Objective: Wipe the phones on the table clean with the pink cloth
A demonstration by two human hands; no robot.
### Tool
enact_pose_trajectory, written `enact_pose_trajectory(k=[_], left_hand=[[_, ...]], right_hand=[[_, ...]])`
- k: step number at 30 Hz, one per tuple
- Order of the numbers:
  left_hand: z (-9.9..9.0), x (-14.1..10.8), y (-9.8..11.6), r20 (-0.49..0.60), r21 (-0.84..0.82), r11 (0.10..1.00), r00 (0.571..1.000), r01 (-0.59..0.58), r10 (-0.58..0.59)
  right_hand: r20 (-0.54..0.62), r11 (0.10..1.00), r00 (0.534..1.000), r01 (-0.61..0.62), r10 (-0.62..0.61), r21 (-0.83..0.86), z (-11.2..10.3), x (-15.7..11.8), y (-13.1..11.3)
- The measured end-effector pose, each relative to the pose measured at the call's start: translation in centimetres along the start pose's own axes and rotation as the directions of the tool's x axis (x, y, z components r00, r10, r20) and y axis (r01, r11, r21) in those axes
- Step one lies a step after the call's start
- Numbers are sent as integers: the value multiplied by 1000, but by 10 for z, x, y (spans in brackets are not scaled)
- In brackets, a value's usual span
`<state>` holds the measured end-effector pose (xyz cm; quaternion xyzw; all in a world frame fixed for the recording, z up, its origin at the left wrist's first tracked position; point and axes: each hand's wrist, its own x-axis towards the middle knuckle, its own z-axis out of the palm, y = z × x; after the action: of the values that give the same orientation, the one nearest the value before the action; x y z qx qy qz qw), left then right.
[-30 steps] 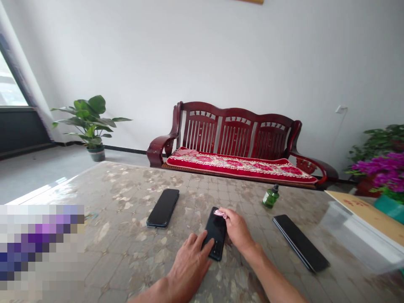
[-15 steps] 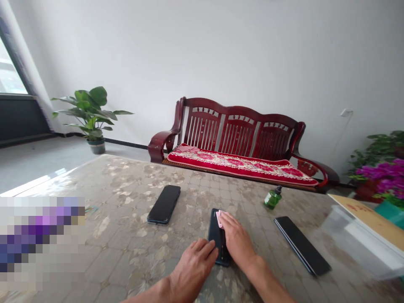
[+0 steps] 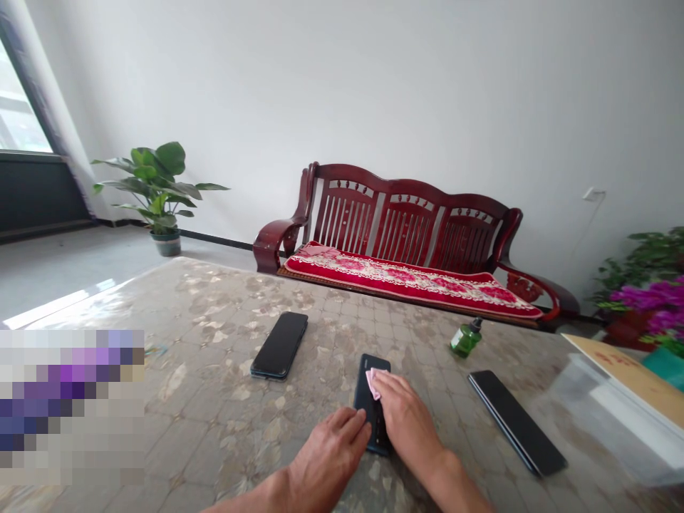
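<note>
A dark blue smartphone (image 3: 365,385) lies back up on the table in front of me, its camera strip partly hidden by my hands. My left hand (image 3: 334,452) holds the near left edge of this phone, fingers bent together. Pinched under the fingers of my right hand (image 3: 403,410) is a small pink cloth (image 3: 375,381), pressed on the phone's back at its far half. To the left lies a second phone (image 3: 281,345), dark screen up. Another black phone (image 3: 516,420) rests at the right. Beyond it stands a small green bottle (image 3: 464,338) with a black pump top.
The table (image 3: 214,399) has a patterned, glossy cover. A clear plastic box (image 3: 598,406) with a tan lid-like board (image 3: 625,363) stands at the right edge. Behind the table is a red wooden bench (image 3: 411,221). A potted plant (image 3: 168,242) stands at the far left.
My right hand has slid the pink cloth a little toward me along the phone's back. My left hand stays at the phone's edge. The view has shifted slightly.
</note>
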<state>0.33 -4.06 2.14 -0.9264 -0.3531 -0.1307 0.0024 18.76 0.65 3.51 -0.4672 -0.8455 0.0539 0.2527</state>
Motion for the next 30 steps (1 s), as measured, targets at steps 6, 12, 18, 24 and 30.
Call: enact_pose_trajectory(k=[6,12,18,24,30], left_hand=[[2,-2,-2,16,-37,999,1000,27,-26],[-2,1,1,3,-88,995,999,42,-42],[-1,-2,-2,24,-29,1000,1000,-4,5],[-7,1,-2,16,-38,999,1000,22,-21],[-4,2,-2,-16,-95,994,999,44,-46]], right_hand=[[23,996,996,-89,89,-12,5,26,-2],[73,1000,997,16,-17,12,-3,-10,-27],[29,998,997,-70,71,-5,10,28,0],[48,999,998,-33,34,-12,13,30,-8],[75,998,996,49,-46,-39,2,11,-14]])
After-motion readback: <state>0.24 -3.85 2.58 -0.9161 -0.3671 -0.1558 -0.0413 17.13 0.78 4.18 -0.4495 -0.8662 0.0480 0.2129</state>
